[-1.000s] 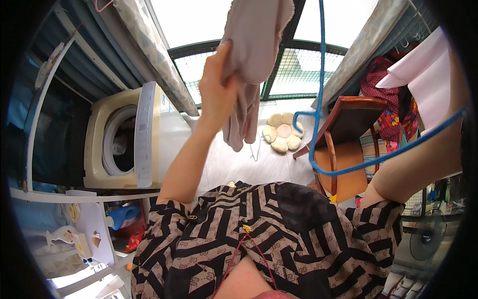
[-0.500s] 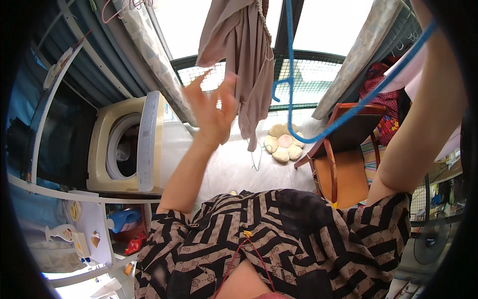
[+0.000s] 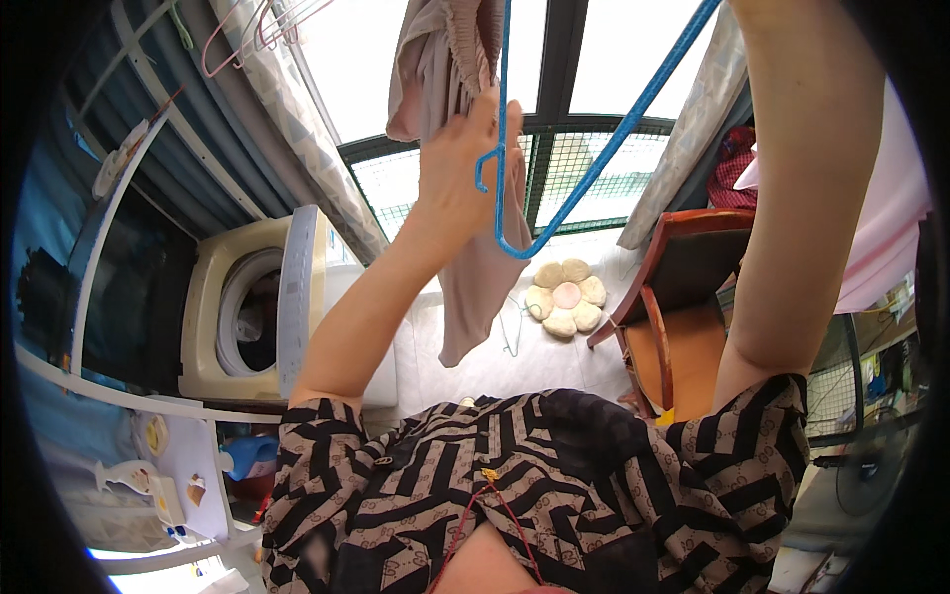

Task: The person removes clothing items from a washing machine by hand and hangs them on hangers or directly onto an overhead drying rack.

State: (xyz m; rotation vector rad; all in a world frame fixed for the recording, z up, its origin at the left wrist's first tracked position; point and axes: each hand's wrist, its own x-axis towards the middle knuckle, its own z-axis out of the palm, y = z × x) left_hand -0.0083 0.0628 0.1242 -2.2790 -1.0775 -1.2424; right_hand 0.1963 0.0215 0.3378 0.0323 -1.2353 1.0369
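Dusty-pink trousers (image 3: 465,307) with a gathered elastic waistband hang before me, running down from the top edge. My left hand (image 3: 450,168) is raised against their upper part, its fingers pointing up and closed around the cloth; the fingertips are partly hidden. A blue clothes hanger (image 3: 594,163) hangs at an angle just right of the trousers, its small side hook next to my left hand. My right forearm (image 3: 811,148) reaches up at the right, but the hand is beyond the top edge, so its grip does not show.
On the left stands an open top-loading washing machine (image 3: 233,307). A wooden chair (image 3: 673,327) is at right, near a flower-shaped cushion (image 3: 566,297) and a thin hanger (image 3: 513,332) on the floor. Pink hangers (image 3: 262,30) hang upper left; pink cloth (image 3: 886,218) hangs at right.
My left hand has moved up and right from beside the trousers onto their cloth. The trousers' lower end hangs lower and further left. The blue hanger has shifted left.
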